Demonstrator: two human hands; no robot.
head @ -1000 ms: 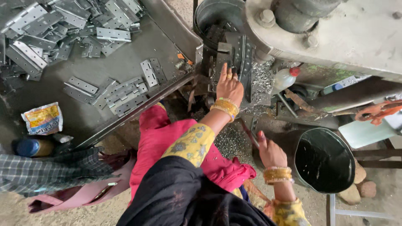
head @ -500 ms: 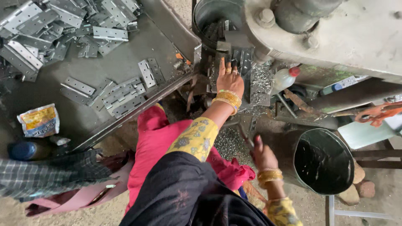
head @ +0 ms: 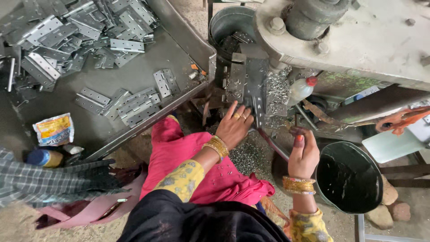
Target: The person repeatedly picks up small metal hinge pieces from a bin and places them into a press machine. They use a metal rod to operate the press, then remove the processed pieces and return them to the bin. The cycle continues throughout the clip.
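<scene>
My left hand (head: 235, 127), with rings and gold bangles, reaches out over my pink lap. Its fingers are spread and the fingertips rest at the lower end of a punched grey metal plate (head: 256, 92) that stands in the press machine (head: 358, 40). My right hand (head: 304, 152), also with bangles, is raised just right of that plate. Its fingers are curled inward, and I cannot see whether anything is inside them. Metal shavings (head: 278, 89) lie heaped beside the plate.
A grey metal tray (head: 148, 58) at the left carries several flat hinge plates (head: 134, 105). A black bucket (head: 349, 179) stands at the right and a plastic bottle (head: 300, 89) behind the machine. A snack packet (head: 54, 129) and another person's checked sleeve (head: 40, 181) are at the lower left.
My left hand has drawn back from deep in the machine to the plate's lower end. My right hand has risen from near my knee to beside the plate.
</scene>
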